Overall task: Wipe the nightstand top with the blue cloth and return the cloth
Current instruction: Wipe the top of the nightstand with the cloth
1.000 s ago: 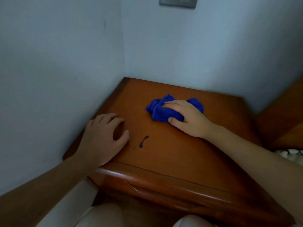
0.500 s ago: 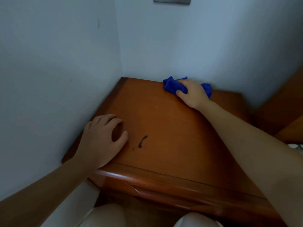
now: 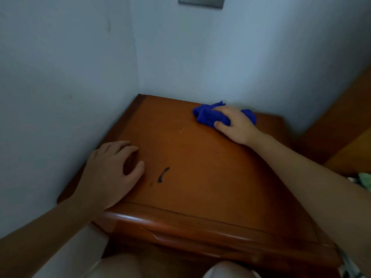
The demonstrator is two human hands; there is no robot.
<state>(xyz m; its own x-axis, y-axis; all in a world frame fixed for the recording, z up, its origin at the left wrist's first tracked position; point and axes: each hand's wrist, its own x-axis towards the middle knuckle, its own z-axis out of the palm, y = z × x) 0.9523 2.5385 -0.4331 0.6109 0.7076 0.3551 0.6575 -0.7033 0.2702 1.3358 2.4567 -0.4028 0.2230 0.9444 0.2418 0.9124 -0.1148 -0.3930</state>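
Observation:
The wooden nightstand top fills the middle of the head view, wedged into a corner of two pale walls. A bunched blue cloth lies at its far edge by the back wall. My right hand presses down on the cloth, fingers curled over it and thumb at its near side. My left hand rests on the near left part of the top with its fingers loosely bent and nothing in it. A short dark mark sits on the wood just right of my left thumb.
Walls close in on the left and the back. A grey wall plate hangs high on the back wall. A wooden bed frame stands to the right. My knees are below the nightstand's front edge.
My right hand slid the cloth from the middle of the top to the far edge by the wall, then drew it slightly back and left. My left hand stayed put.

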